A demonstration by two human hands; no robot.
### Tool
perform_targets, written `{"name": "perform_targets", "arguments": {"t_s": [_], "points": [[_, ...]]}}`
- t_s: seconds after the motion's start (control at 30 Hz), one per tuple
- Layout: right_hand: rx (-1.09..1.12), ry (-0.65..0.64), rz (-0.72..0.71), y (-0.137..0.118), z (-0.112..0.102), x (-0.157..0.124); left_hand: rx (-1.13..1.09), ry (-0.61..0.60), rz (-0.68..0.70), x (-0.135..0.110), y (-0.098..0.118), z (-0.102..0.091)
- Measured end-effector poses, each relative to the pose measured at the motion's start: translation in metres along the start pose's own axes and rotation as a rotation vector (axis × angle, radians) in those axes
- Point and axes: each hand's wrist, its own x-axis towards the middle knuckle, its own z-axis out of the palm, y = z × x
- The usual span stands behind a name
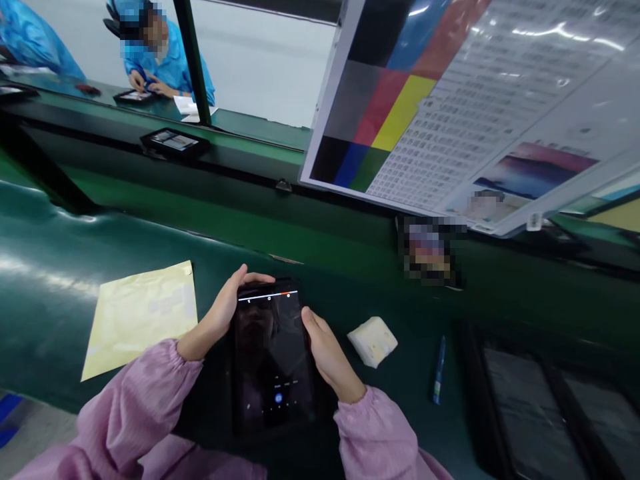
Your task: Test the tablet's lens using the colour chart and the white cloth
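A black tablet (273,353) with a dark lit screen lies in front of me over the green belt (60,253). My left hand (220,313) grips its upper left corner, fingers curled over the top edge. My right hand (327,353) holds the right edge, thumb against the side. Both arms wear pink sleeves.
A yellow envelope (140,317) lies left of the tablet. A folded white cloth (373,340) and a blue pen (439,370) lie to the right. Black trays (550,400) sit at the far right. A colour test chart (450,100) leans above. A person in blue works across the line; another tablet (175,142) lies there.
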Motion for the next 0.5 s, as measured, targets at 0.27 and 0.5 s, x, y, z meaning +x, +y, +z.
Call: {"name": "perform_targets", "arguments": {"t_s": [0.27,0.5], "points": [[-0.018,-0.003,-0.003,-0.0058,0.0025,-0.0009,-0.022,-0.024,0.013,0.0007,-0.0009,-0.0009],[-0.011,0.003,-0.005,-0.0040,0.0023,-0.0006,0.001,-0.002,0.024,-0.0006,-0.0019,-0.0019]]}}
